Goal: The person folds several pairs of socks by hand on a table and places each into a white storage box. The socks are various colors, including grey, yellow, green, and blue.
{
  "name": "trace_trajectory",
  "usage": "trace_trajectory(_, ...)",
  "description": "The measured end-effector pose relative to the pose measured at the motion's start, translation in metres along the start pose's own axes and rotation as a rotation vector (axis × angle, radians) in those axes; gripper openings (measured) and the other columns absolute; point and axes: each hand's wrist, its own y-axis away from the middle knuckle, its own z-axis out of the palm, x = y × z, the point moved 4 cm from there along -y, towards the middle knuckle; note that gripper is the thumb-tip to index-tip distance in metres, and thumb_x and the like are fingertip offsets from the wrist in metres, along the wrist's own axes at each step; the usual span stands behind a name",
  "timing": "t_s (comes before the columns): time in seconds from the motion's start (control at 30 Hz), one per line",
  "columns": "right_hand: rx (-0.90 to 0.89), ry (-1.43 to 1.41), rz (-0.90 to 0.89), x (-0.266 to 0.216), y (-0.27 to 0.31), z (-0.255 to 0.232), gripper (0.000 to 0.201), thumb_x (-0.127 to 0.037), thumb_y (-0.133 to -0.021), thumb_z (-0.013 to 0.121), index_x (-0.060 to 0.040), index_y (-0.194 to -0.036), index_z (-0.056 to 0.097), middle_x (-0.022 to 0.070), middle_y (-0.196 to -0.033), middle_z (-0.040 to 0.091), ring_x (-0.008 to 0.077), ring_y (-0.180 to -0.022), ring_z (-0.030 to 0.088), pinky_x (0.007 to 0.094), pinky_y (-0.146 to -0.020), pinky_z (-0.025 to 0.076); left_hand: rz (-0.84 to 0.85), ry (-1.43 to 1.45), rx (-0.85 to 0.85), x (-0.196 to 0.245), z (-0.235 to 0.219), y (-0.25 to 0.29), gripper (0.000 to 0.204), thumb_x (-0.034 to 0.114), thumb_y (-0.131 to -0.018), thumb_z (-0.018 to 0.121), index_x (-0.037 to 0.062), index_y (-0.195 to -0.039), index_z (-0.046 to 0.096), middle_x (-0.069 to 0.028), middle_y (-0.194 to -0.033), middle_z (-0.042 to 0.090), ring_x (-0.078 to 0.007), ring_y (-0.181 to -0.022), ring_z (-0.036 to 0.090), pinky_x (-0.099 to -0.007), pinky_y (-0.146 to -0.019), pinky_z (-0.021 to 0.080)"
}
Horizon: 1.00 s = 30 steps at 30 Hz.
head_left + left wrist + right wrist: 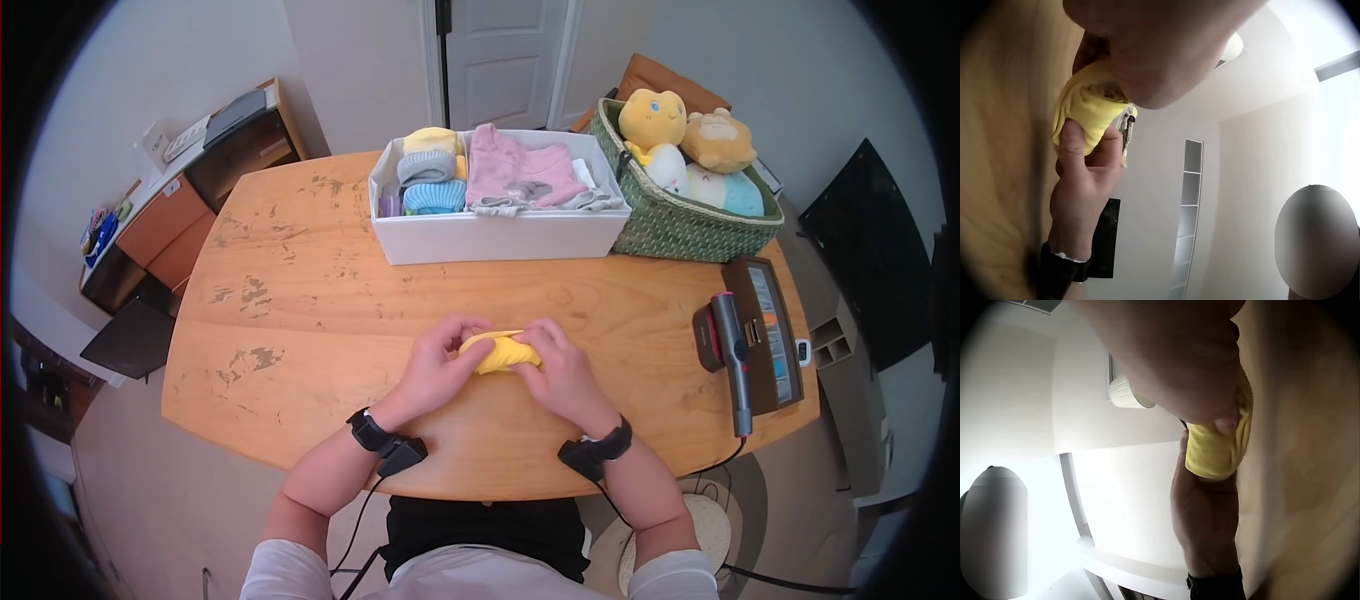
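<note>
Both hands hold a small bundle of soft yellow cloth [503,354], rolled up, close over the wooden table near its front edge. My left hand [437,366] grips the bundle's left end, thumb in front and fingers behind. At the other end, my right hand [563,377] pinches the cloth between thumb and fingers. Seen from the left wrist, the roll [1088,103] shows its end with layers wound inside. In the right wrist view the cloth [1216,447] bulges between the two hands, its far side hidden by the right hand [1172,362].
Behind the hands stands a white box [500,238] with rolled clothes [433,168] and a folded pink garment [520,170]. Beside it a green woven basket [690,222] holds plush toys. A corded styling tool [737,365] and a brown case [768,335] lie at the right.
</note>
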Motion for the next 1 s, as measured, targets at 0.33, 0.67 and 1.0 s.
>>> trace_trajectory(0.33, 0.038, 0.142, 0.033, 0.015, -0.004, -0.007, 0.028, -0.01, -0.087, 0.075, -0.0085, -0.113, 0.065, 0.0086, -0.115, 0.061, 0.033, -0.09, 0.07, 0.0446, -0.07, 0.057, 0.058, -0.105, -0.01, -0.008, -0.017, -0.008, 0.027, 0.007, -0.1, 0.065, 0.0044, -0.127, 0.067, 0.0019, -0.088, 0.058, -0.0081, -0.079, 0.054, -0.0254, -0.078, 0.051)
trace_trajectory(0.67, 0.038, -0.079, -0.092, -0.009, 0.0, -0.001, 0.035, -0.003, -0.084, 0.072, -0.0092, -0.119, 0.067, 0.0097, -0.117, 0.06, 0.0265, -0.093, 0.07, 0.0383, -0.075, 0.058, -0.111, -0.128, -0.329, 0.007, 0.009, 0.001, 0.042, 0.015, -0.096, 0.077, 0.0037, -0.134, 0.063, -0.0057, -0.123, 0.069, -0.0124, -0.111, 0.064, -0.029, -0.093, 0.053)
trace_trajectory(1.0, 0.028, -0.452, 0.192, 0.004, 0.002, -0.003, 0.032, 0.007, -0.081, 0.068, -0.0043, -0.111, 0.069, 0.005, -0.112, 0.057, 0.0099, -0.085, 0.059, 0.0228, -0.07, 0.05, 0.015, -0.125, -0.227, 0.0, 0.01, 0.0, 0.044, 0.008, -0.092, 0.08, 0.0045, -0.13, 0.06, -0.0053, -0.116, 0.068, -0.0116, -0.104, 0.065, -0.0266, -0.087, 0.055)
